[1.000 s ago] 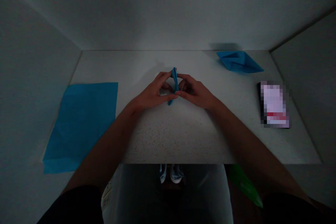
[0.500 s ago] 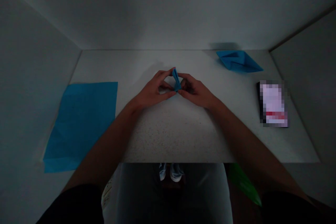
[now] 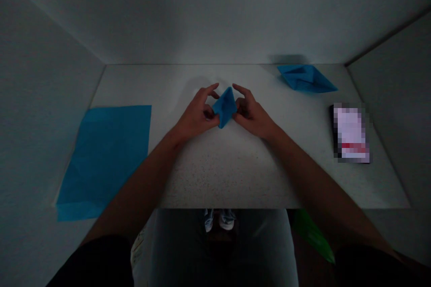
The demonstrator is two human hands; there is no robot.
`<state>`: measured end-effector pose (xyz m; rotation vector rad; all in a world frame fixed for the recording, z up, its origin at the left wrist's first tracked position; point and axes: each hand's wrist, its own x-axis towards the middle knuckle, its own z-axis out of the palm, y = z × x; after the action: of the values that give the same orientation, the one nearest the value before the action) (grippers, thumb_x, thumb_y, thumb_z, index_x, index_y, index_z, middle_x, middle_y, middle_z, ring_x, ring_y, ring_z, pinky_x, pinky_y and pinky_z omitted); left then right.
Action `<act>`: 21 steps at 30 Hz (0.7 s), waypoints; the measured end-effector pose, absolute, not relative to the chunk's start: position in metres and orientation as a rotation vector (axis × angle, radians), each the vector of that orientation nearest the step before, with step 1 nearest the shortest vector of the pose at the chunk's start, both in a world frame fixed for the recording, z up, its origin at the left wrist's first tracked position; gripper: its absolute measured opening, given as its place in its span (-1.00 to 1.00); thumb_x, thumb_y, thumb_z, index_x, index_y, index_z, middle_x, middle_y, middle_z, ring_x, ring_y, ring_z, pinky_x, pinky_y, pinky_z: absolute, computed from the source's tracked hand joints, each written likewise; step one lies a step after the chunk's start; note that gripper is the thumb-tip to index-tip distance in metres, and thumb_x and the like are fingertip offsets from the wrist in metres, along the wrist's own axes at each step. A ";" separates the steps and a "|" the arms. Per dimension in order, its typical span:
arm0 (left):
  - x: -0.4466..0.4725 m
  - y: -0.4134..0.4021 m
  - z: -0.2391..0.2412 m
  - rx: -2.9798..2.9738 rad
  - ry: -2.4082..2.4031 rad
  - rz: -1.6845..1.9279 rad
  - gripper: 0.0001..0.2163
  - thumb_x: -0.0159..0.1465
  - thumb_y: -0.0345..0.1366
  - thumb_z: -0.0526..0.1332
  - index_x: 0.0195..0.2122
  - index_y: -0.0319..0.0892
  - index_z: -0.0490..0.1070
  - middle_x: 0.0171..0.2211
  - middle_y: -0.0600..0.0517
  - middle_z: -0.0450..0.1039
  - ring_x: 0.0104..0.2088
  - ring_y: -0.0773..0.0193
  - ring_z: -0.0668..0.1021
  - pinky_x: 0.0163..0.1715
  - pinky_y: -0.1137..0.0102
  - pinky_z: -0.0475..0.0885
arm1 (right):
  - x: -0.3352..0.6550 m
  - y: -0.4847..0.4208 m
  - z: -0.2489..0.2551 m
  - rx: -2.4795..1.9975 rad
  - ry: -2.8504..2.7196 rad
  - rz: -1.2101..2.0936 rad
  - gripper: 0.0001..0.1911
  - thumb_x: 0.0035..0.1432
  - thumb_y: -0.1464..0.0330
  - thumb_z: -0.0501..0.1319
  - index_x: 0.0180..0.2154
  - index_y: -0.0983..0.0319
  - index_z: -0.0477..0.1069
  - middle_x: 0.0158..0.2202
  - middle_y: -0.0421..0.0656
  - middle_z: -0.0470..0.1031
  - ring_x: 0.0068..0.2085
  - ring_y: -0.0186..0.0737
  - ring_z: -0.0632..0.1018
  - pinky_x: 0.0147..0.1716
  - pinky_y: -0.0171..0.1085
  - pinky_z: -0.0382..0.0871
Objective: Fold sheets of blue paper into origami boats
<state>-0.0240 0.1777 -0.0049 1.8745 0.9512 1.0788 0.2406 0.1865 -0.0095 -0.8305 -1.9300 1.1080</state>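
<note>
A small folded piece of blue paper (image 3: 225, 106), diamond-shaped from here, is held over the middle of the white table (image 3: 215, 175). My left hand (image 3: 197, 114) pinches its left side with thumb and fingers. My right hand (image 3: 251, 113) pinches its right side the same way. Both index fingers arch above the paper's top point. The lower fingers of each hand are partly hidden behind the paper.
A flat blue sheet (image 3: 104, 157) lies at the table's left, overhanging the front edge. A finished blue paper boat (image 3: 305, 77) sits at the back right. A dark card with a blurred face (image 3: 350, 133) lies at the right. Walls close in on three sides.
The folded paper went from a narrow edge-on strip to a spread diamond as my hands drew its sides apart. My fingers shifted upward slightly.
</note>
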 end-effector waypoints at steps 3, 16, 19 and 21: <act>-0.026 0.181 -0.007 1.892 0.980 1.087 -0.23 0.23 -0.31 0.54 0.48 0.10 0.44 0.30 -0.14 0.44 -0.26 0.38 0.66 -0.37 0.51 0.58 | 0.241 0.187 -0.004 -0.854 -1.935 1.064 -0.28 0.42 0.22 0.38 0.50 0.04 0.25 -0.26 -0.29 0.46 -0.38 -0.28 0.43 -0.37 -0.25 0.37; -0.030 0.185 0.011 1.574 1.010 1.025 -0.73 0.32 -0.15 0.49 0.00 -0.11 0.74 -0.23 -0.01 0.70 -0.29 0.27 0.67 -0.24 0.39 0.61 | 0.240 0.191 0.001 -0.940 -1.654 1.149 -0.81 0.48 0.14 0.32 -0.09 0.10 0.58 -0.40 -0.27 0.50 -0.40 -0.27 0.52 -0.36 -0.25 0.42; -0.028 0.184 0.008 1.565 0.991 1.032 -0.69 0.31 -0.04 0.54 -0.08 -0.13 0.68 -0.24 -0.01 0.68 -0.30 0.28 0.66 -0.28 0.41 0.57 | 0.237 0.190 0.001 -0.911 -1.632 1.128 -0.69 0.38 0.02 0.46 -0.09 0.08 0.57 -0.37 -0.27 0.49 -0.43 -0.31 0.43 -0.44 -0.27 0.33; -0.026 0.183 0.006 1.559 0.953 1.039 -0.61 0.28 -0.03 0.59 0.01 -0.10 0.63 -0.24 0.03 0.67 -0.30 0.28 0.67 -0.27 0.41 0.57 | 0.236 0.190 0.001 -0.891 -1.606 1.125 -0.56 0.29 -0.02 0.55 0.02 0.05 0.56 -0.32 -0.28 0.51 -0.43 -0.32 0.40 -0.45 -0.27 0.28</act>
<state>-0.0259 0.1832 0.0060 1.5590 0.9535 1.0388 0.2357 0.1904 0.0013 -0.8906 -1.6055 1.1251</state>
